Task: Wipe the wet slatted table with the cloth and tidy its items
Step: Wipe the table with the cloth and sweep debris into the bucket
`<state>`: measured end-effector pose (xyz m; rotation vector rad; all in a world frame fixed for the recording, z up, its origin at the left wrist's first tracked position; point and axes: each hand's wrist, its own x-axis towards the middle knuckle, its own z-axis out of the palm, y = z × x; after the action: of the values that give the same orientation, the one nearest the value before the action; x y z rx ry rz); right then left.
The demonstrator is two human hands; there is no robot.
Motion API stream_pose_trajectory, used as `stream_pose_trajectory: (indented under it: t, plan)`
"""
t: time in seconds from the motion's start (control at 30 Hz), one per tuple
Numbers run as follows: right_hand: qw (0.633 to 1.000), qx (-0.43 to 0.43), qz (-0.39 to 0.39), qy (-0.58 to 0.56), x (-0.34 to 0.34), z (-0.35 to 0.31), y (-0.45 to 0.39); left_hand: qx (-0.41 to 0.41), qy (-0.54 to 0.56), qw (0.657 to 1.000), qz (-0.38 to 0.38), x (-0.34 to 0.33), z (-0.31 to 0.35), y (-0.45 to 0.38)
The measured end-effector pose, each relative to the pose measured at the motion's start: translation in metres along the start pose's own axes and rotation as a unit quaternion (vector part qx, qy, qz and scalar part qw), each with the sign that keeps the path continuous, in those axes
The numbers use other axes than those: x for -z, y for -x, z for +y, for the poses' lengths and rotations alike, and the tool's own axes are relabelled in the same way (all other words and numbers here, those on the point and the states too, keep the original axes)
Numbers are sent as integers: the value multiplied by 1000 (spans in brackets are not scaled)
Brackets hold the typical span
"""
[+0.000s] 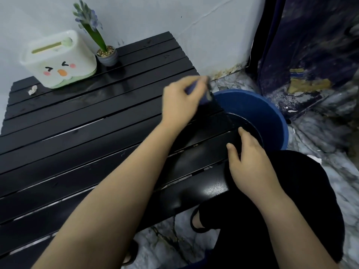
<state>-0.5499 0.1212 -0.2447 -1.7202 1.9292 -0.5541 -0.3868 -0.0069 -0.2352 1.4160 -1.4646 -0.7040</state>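
Note:
The black slatted table glistens with wet streaks. My left hand is closed around a dark blue cloth, blurred, at the table's right edge above the bucket rim. My right hand rests with fingers spread on the table's right end, holding nothing. A white tissue box with a cartoon face stands at the back left. Beside it is a small grey pot with a purple-flowered plant. A crumpled bit of white tissue lies on the slats left of the box.
A blue bucket holding dark water stands on the marble floor, right of the table. A white wall runs behind. A dark patterned curtain hangs at the right. My knee in black clothing and a sandalled foot sit below the table's near corner.

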Motion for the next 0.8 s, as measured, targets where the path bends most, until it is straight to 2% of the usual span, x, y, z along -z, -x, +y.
stream_pose_trajectory:
  t: [0.07,0.13,0.17,0.23,0.3,0.43,0.53,0.7,0.8]
  plan:
    - [1000,10,-7,8,-1,-3,-2,24,-44,992,113,37,-17,-10]
    - [999,18,-10,25,-3,-8,-3,67,-171,964,193,78,-43,-17]
    - [999,20,-11,33,-3,-10,-4,106,-235,949,183,95,-56,-17]
    - [999,19,-10,43,-4,-13,-4,179,-367,909,88,111,-76,-14]
    - [998,16,-9,52,-4,-15,-4,191,-437,878,31,109,-88,-12]
    - [998,11,-5,63,-6,-17,-4,135,-449,883,19,88,-85,-31]
    - [998,8,-3,65,-7,-17,-4,73,-439,895,-20,60,-77,-48]
    - [997,4,4,76,-9,-17,-4,-55,-360,925,-108,0,-46,-57]
    - [996,-1,5,87,-11,-18,-5,-106,-287,940,-150,-23,-30,-48]
